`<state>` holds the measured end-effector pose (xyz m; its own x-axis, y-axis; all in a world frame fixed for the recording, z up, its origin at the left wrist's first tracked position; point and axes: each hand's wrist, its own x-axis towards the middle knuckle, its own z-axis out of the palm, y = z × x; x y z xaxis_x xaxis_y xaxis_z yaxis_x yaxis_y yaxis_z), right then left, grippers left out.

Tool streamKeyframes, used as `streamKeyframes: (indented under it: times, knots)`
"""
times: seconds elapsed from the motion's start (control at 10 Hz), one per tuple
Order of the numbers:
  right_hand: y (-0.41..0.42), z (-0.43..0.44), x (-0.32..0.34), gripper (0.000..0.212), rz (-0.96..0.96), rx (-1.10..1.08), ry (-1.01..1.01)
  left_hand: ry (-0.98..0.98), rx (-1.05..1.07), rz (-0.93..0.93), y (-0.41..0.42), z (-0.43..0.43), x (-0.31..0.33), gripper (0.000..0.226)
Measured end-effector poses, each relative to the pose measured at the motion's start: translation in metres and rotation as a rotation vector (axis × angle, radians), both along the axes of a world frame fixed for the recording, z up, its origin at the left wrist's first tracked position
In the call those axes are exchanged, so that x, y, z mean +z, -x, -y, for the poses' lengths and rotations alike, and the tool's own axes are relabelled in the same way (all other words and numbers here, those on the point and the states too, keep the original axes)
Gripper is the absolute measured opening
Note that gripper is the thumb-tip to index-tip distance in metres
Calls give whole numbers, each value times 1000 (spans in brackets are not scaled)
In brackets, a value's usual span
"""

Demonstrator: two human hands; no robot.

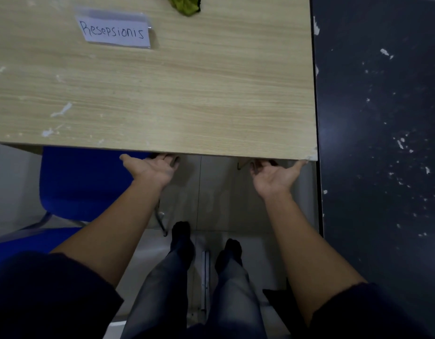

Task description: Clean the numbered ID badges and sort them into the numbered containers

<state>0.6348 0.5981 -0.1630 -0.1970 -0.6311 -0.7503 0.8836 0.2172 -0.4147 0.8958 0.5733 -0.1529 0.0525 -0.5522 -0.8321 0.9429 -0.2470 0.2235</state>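
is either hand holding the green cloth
No, the green cloth lies at the far side of the desk, while the left hand and right hand are palm-up at its near edge.

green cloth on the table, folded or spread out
Neither: the green cloth lies crumpled in a bunch on the table; its upper part is cut off by the frame edge.

Wood desk (187,94) w/ "Resepsionis" sign (113,33) on top — blue chair (77,179) at its near edge, left.
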Motion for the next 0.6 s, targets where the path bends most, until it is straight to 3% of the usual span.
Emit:
streamKeyframes:
  times: [0.2,0.4,0.5,0.6]
  knots:
    - [4,-19,11,98,-11,58,-41,-20,-99,77,-3,-29,15,85]
    - [6,-51,34,71,-231,400,-133,19,-481,352,10,-67,41,60]
    - [4,-59,50,49,-490,613,-149,70,-607,518,24,-82,58,47]
    - [1,-71,70,39,-890,801,-106,107,-736,862,37,-99,80,23]
